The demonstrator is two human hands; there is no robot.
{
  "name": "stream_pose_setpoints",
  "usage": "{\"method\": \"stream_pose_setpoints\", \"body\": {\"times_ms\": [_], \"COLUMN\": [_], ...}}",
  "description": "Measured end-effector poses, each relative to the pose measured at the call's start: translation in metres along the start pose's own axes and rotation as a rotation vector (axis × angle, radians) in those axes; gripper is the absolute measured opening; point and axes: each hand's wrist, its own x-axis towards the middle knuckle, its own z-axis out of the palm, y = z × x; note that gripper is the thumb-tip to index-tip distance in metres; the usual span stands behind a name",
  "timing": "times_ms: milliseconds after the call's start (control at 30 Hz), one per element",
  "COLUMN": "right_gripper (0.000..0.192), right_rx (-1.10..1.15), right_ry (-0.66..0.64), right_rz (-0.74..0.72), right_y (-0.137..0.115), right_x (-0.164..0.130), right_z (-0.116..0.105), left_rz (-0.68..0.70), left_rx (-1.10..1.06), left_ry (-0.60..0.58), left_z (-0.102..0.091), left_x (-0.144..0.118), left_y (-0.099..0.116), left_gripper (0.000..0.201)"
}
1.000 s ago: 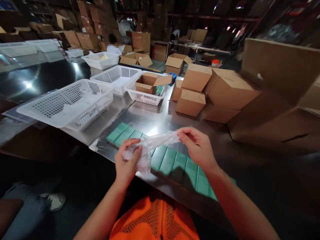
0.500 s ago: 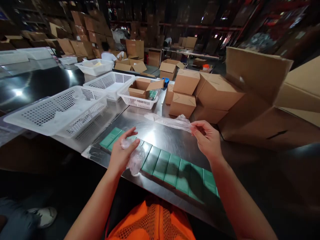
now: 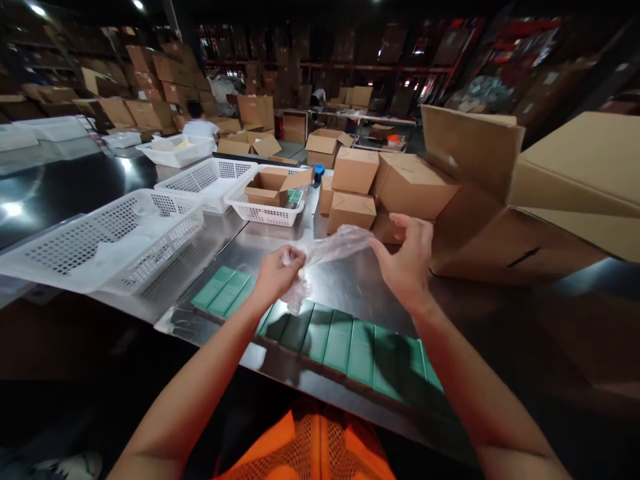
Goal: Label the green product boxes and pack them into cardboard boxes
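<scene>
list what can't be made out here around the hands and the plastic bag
- Head view, bag: clear and crumpled; whether anything is inside cannot be told.
- Left hand: fingers curl round the bag, so the grip is hidden.
- Green boxes: print too small to read; the arms' shadow darkens the right end.
- Open carton in the basket: flaps hide its contents.

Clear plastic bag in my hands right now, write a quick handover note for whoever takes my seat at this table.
Left hand: closed on one end of the clear plastic bag.
Right hand: fingers pinch the bag's other end, the rest spread.
The bag is held stretched above the steel table.
Green boxes lie flat in a row along the near edge, none bagged.
White baskets stand to the left, closed cardboard boxes behind.
Done: bag picked up. Left: opening it; no green box is inside yet.
</scene>
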Motion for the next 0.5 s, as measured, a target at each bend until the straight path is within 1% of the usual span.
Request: {"method": "stream_pose_setpoints", "body": {"times_ms": [33,67,100,133,167,233,267,333,367,400,500], "right_gripper": [0.014,0.009,0.009,0.01,0.012,0.023,0.026,0.021,0.02,0.021,0.031], "right_rx": [-0.031,-0.021,0.017,0.066,0.121,0.251,0.327,0.475,0.532,0.583,0.837], "right_ry": [0.033,-0.01,-0.1,-0.207,-0.303,-0.434,-0.497,-0.622,-0.659,-0.665,-0.554], "right_rz": [-0.07,-0.134,-0.175,-0.181,-0.149,-0.005,0.072,0.185,0.23,0.283,0.516], "right_y": [-0.009,-0.018,-0.027,-0.034,-0.039,-0.041,-0.038,-0.03,-0.026,-0.023,-0.02], "right_x": [-0.009,-0.019,-0.029,-0.038,-0.045,-0.052,-0.053,-0.052,-0.05,-0.05,-0.052], "right_z": [0.002,0.005,0.009,0.013,0.018,0.028,0.032,0.038,0.04,0.042,0.044], "left_rz": [-0.017,-0.036,-0.057,-0.08,-0.102,-0.143,-0.16,-0.189,-0.203,-0.218,-0.258], "left_rx": [-0.047,-0.096,-0.145,-0.192,-0.236,-0.305,-0.326,-0.339,-0.334,-0.323,-0.274], "left_ry": [0.014,0.017,0.009,-0.009,-0.03,-0.067,-0.077,-0.092,-0.099,-0.105,-0.076], "left_z": [0.007,0.015,0.021,0.027,0.031,0.035,0.034,0.029,0.025,0.021,0.013], "left_x": [-0.004,-0.009,-0.015,-0.02,-0.026,-0.036,-0.04,-0.047,-0.05,-0.052,-0.056], "left_y": [-0.004,-0.007,-0.01,-0.012,-0.013,-0.015,-0.015,-0.015,-0.016,-0.016,-0.016], "left_gripper": [0.014,0.016,0.019,0.022,0.025,0.029,0.03,0.031,0.03,0.03,0.027]}}
